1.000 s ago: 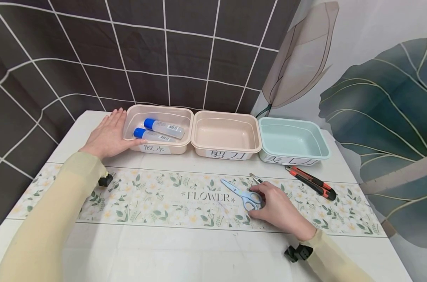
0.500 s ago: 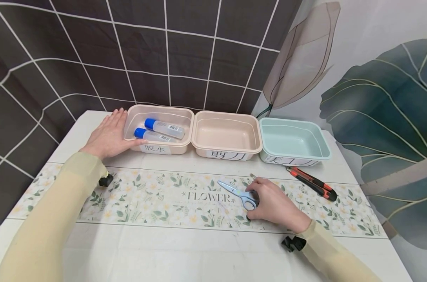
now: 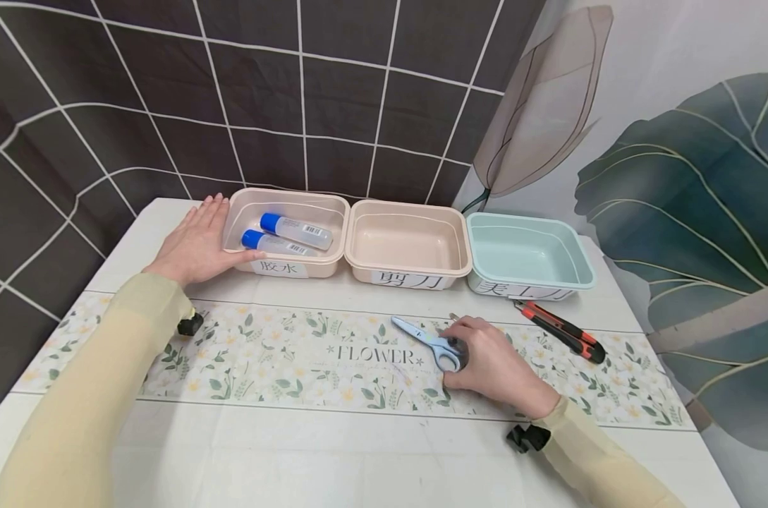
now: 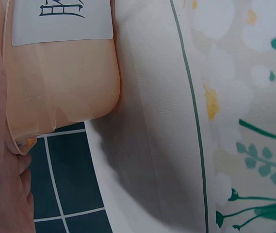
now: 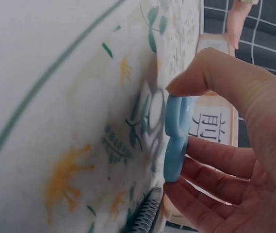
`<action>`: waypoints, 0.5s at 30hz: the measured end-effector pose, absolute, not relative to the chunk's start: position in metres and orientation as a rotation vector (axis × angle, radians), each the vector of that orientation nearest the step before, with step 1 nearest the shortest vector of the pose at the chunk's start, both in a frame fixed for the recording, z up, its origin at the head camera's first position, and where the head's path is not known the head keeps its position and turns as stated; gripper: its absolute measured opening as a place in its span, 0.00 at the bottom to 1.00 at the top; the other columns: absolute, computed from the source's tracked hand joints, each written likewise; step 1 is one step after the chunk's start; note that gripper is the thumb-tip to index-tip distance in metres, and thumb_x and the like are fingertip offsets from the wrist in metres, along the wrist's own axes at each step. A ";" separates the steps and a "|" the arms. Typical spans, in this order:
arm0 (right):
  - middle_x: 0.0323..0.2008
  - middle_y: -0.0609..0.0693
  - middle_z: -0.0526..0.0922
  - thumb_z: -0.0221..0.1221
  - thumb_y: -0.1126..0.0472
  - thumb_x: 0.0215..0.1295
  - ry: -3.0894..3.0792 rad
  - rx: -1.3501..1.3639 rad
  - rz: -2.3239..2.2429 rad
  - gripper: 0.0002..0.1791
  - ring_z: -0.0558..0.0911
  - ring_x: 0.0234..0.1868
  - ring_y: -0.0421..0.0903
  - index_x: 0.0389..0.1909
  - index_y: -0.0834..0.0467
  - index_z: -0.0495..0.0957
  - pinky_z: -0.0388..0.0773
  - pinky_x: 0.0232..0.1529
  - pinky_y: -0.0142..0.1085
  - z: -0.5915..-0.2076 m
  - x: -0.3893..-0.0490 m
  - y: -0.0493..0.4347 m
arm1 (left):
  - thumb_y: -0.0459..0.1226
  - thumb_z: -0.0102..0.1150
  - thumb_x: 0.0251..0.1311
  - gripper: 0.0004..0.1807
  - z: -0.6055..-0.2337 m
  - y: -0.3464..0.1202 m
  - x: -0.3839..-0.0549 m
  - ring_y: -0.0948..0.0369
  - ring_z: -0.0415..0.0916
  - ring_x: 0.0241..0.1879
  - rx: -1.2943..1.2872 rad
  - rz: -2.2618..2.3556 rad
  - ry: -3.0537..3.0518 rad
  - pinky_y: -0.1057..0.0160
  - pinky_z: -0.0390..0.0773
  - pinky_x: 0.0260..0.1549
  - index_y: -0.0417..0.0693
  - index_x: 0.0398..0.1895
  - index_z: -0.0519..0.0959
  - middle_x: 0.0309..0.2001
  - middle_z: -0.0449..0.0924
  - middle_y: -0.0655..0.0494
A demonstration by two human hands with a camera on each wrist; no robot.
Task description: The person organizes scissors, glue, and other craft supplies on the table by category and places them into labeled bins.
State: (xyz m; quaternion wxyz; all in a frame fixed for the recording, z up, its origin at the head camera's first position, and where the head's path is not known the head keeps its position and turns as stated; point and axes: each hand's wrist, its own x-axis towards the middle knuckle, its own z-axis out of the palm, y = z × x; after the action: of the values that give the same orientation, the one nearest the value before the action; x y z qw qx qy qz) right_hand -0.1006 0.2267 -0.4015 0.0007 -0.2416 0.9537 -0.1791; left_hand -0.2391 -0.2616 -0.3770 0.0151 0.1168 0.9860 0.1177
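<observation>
My right hand (image 3: 501, 367) pinches light blue scissors (image 3: 418, 333) by the handle loops, thumb on one side and fingers on the other. The blades point away to the left. In the right wrist view the blue handles (image 5: 175, 158) stand on edge, close over the tablecloth, with a shadow beside them. My left hand (image 3: 192, 240) rests with straight fingers along the left end of a pink bin (image 3: 329, 267), its thumb at the front rim. Two clear glue tubes with blue caps (image 3: 297, 231) lie in that bin. A slim grey ribbed tool (image 5: 147, 213) lies beside the scissors, mostly hidden by my right hand.
A second pink bin (image 3: 358, 261) stands in the middle of the row, and a light blue bin (image 3: 583, 275) at its right end. All three carry paper labels in front. A red and black utility knife (image 3: 561, 330) lies before the blue bin. A dark gridded cloth hangs behind.
My right hand has drawn the scissors slightly to the left, and their tip has risen a little. The left hand and the bins have stayed where they were.
</observation>
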 end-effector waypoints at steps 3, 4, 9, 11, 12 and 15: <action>0.47 0.49 0.82 0.75 0.53 0.37 3.008 -0.750 -0.614 0.34 0.80 0.44 0.46 0.51 0.60 0.85 0.81 0.44 0.42 -0.397 -0.103 0.228 | 0.75 0.49 0.58 0.70 -0.377 -0.262 -0.239 0.43 0.28 0.79 0.365 0.364 3.071 0.48 0.29 0.75 0.29 0.79 0.36 0.79 0.33 0.32; 0.47 0.49 0.82 0.75 0.54 0.37 3.008 -0.741 -0.636 0.33 0.80 0.44 0.46 0.51 0.59 0.85 0.80 0.43 0.42 -0.395 -0.103 0.228 | 0.75 0.49 0.58 0.70 -0.377 -0.262 -0.239 0.43 0.28 0.79 0.367 0.364 3.072 0.48 0.29 0.75 0.29 0.79 0.36 0.79 0.33 0.32; 0.47 0.46 0.82 0.77 0.57 0.36 2.987 -0.695 -0.783 0.33 0.81 0.43 0.46 0.52 0.58 0.85 0.80 0.44 0.44 -0.377 -0.109 0.229 | 0.75 0.49 0.58 0.70 -0.378 -0.262 -0.239 0.43 0.29 0.79 0.368 0.366 3.073 0.48 0.29 0.75 0.29 0.79 0.36 0.79 0.34 0.32; 0.48 0.47 0.83 0.77 0.58 0.36 2.980 -0.680 -0.844 0.34 0.81 0.44 0.48 0.52 0.58 0.85 0.80 0.44 0.47 -0.370 -0.112 0.230 | 0.75 0.49 0.58 0.70 -0.378 -0.262 -0.239 0.43 0.28 0.79 0.366 0.365 3.073 0.48 0.29 0.75 0.29 0.79 0.36 0.79 0.33 0.32; 0.47 0.47 0.83 0.76 0.58 0.37 2.979 -0.677 -0.871 0.34 0.82 0.44 0.48 0.53 0.58 0.85 0.80 0.43 0.48 -0.366 -0.114 0.230 | 0.75 0.49 0.58 0.70 -0.378 -0.262 -0.239 0.43 0.29 0.79 0.365 0.366 3.074 0.48 0.29 0.75 0.29 0.79 0.36 0.79 0.33 0.32; 0.46 0.46 0.84 0.76 0.59 0.39 3.000 -0.683 -0.922 0.32 0.82 0.44 0.48 0.53 0.55 0.85 0.81 0.44 0.50 -0.356 -0.121 0.233 | 0.76 0.49 0.57 0.70 -0.378 -0.262 -0.239 0.43 0.28 0.79 0.365 0.364 3.074 0.48 0.29 0.75 0.30 0.79 0.36 0.79 0.33 0.32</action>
State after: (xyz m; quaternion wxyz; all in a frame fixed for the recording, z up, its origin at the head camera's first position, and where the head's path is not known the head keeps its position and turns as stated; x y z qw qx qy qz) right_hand -0.1208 0.2327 -0.3559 -0.0351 -0.2127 0.9334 -0.2869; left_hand -0.2392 -0.2619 -0.3777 0.0124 0.1170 0.9862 0.1169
